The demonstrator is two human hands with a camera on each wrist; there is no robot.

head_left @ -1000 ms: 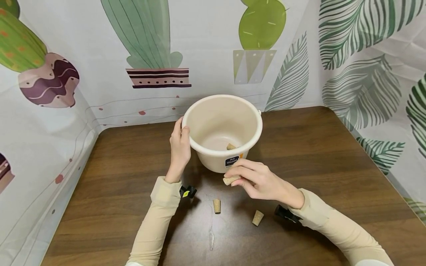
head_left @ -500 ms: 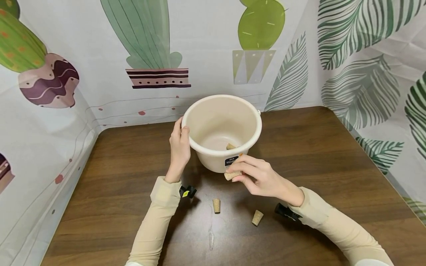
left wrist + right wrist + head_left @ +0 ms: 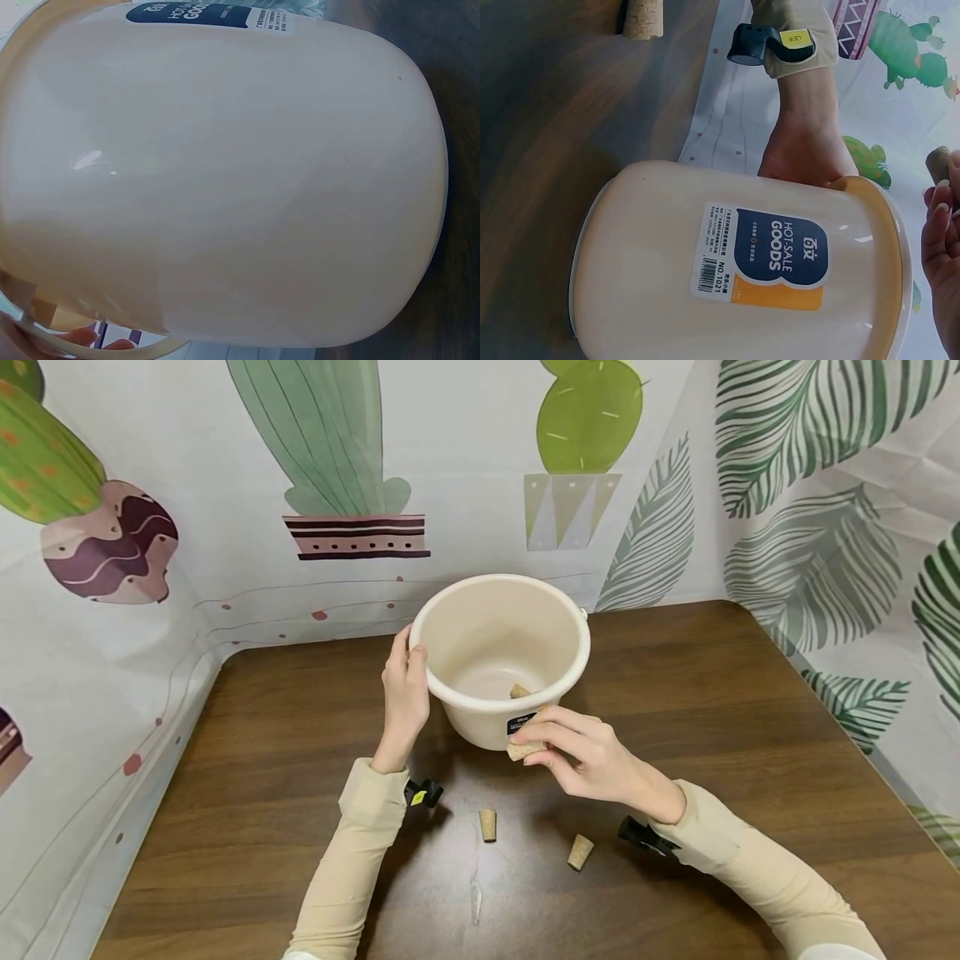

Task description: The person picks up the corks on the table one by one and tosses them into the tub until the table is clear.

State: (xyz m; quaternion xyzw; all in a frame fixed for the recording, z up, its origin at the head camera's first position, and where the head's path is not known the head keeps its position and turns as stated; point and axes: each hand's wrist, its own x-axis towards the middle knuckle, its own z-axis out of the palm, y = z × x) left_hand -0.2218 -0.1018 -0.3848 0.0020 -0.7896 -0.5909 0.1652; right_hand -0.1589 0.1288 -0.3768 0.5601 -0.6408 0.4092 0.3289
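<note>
A cream plastic bucket (image 3: 468, 720) stands upright on the brown table, its label (image 3: 780, 251) turned towards the right hand. My left hand (image 3: 406, 689) grips the bucket's rim on the left side; in the left wrist view only some fingertips (image 3: 79, 336) show beside the rim. Thumb and fingers of my right hand (image 3: 585, 753) pinch a tapered cork stopper (image 3: 522, 751) in front of the bucket, at the label. Inside the bucket lies another cork stopper (image 3: 519, 691), partly hidden by the near rim. Two more rest on the table, one cork (image 3: 488, 825) near the middle and one cork (image 3: 581, 852) farther right.
The wooden table (image 3: 750, 718) has a shiny, clear mark (image 3: 476, 897) near its front. Behind the bucket and along the sides hangs a white cloth (image 3: 480, 468) printed with cacti and leaves. Black wrist devices (image 3: 423, 792) sit at both sleeves.
My right hand has risen slightly with the pinched cork stopper, closer to the bucket's label. The left hand, the bucket and the loose corks stay where they were.
</note>
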